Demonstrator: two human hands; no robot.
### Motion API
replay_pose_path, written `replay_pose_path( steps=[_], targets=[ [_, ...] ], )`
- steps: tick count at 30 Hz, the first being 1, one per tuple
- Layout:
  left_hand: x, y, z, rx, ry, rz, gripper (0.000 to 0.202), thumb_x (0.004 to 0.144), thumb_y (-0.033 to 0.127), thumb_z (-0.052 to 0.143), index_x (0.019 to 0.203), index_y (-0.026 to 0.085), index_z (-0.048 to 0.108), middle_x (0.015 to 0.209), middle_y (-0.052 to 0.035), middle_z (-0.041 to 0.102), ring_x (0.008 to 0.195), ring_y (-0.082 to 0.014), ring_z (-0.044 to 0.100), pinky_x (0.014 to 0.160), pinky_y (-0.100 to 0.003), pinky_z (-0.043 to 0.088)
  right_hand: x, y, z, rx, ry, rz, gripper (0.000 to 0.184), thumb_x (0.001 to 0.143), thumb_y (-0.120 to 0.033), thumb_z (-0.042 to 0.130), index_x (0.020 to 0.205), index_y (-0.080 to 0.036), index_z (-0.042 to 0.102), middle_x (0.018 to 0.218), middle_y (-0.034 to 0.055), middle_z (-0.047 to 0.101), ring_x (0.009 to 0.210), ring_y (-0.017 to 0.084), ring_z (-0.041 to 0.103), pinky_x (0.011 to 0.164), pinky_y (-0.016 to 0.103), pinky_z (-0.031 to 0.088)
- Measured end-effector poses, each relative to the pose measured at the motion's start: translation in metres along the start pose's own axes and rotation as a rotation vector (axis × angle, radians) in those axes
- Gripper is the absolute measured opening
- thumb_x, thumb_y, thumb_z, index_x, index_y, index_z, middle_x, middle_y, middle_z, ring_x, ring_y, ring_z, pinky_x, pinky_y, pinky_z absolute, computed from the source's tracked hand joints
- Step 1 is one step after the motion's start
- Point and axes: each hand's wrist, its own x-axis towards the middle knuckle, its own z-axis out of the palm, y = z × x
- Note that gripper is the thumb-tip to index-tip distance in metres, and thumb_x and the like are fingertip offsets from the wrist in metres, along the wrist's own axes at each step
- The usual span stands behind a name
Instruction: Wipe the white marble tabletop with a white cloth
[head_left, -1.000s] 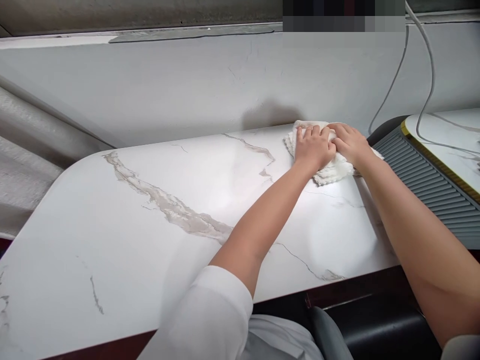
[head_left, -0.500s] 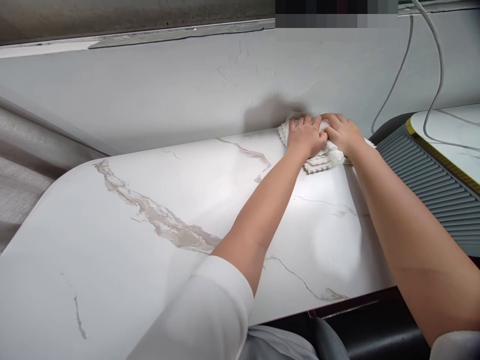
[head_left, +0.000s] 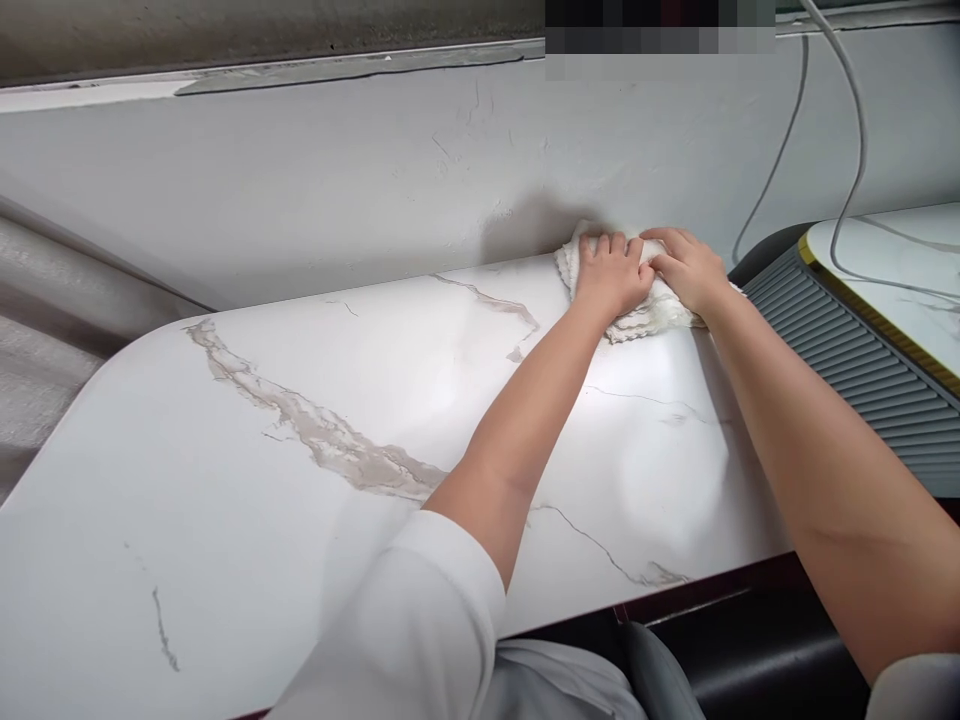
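A folded white cloth (head_left: 645, 317) with scalloped edges lies on the far edge of a white marble-patterned tabletop (head_left: 375, 400), close to the wall. My left hand (head_left: 611, 272) presses on the cloth's left part, its fingers bent over the fabric. Right beside it, my right hand (head_left: 686, 270) grips the cloth's right part, with the thumb pointing toward the left hand. Under both palms, some of the cloth is hidden.
A pale wall (head_left: 337, 190) runs along the table's back edge. To the right stands a ribbed grey cabinet (head_left: 862, 350) with a gold-edged marble top. A white cable (head_left: 861, 140) hangs down onto that top. Grey curtain-like folds (head_left: 45, 330) are at the left.
Both hands and the cloth stay almost in the same place on the tabletop. The view has shifted slightly, so the cabinet and cable appear a little further left.
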Motion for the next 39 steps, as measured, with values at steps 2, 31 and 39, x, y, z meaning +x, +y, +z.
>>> replay_pose_path(
  steps=[2, 31, 39],
  targets=[
    [-0.007, 0.006, 0.0, 0.01, 0.005, 0.011, 0.048, 0.098, 0.026, 0.03, 0.142, 0.011, 0.045, 0.148, -0.0156, 0.047, 0.14, -0.0288, 0.038, 0.121, -0.053, 0.017, -0.01, 0.002, -0.004, 0.02, -0.019, 0.007, 0.044, 0.096, -0.028, 0.03, 0.136, -0.028, 0.046, 0.148, 0.0029, 0.048, 0.134, 0.031, 0.047, 0.111, 0.051, 0.039],
    [-0.195, 0.121, -0.03, 0.065, 0.051, 0.28, 0.053, 0.099, 0.031, 0.03, 0.142, 0.004, 0.047, 0.147, -0.02, 0.049, 0.14, -0.0364, 0.041, 0.113, -0.058, 0.034, -0.26, 0.034, -0.031, -0.039, 0.14, -0.104, 0.052, 0.099, -0.045, 0.019, 0.148, -0.036, 0.035, 0.153, 0.0048, 0.042, 0.144, 0.029, 0.035, 0.115, 0.054, 0.032],
    [-0.228, 0.084, -0.041, 0.105, 0.091, 0.335, 0.054, 0.098, 0.032, 0.034, 0.14, 0.003, 0.049, 0.146, -0.0214, 0.05, 0.137, -0.0382, 0.043, 0.11, -0.061, 0.034, -0.273, -0.027, -0.03, -0.137, 0.132, -0.116, 0.06, 0.098, -0.044, 0.016, 0.139, -0.016, 0.05, 0.149, 0.0153, 0.045, 0.135, 0.041, 0.042, 0.106, 0.06, 0.039]
  ],
)
